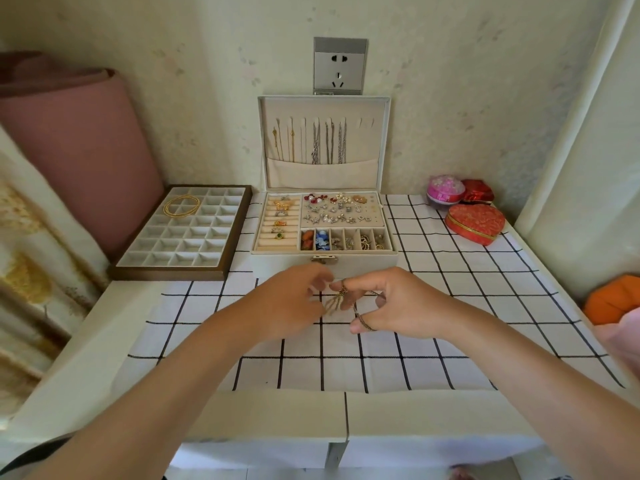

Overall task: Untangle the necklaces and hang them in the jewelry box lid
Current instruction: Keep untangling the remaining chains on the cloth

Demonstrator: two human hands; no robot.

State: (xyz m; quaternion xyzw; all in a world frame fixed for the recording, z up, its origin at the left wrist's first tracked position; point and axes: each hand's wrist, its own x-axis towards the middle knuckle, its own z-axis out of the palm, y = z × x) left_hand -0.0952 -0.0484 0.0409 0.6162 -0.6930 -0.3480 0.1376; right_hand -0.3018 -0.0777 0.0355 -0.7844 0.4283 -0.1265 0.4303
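Gold-toned tangled chain necklace (335, 303) hangs between both hands just above the checked table (415, 362). Right hand (398, 303) holds it, chain looped round curled fingers (356, 329); left hand (291, 301) touches the knot, its grip blurred, pinch uncertain. Cream jewelry box lid (322, 176) stands straight ahead, equally near either hand.

Checked cloth (346, 368) open nr front; jewelry box (367, 268) ahead, tray (166, 274) left, tins (474, 225) right.
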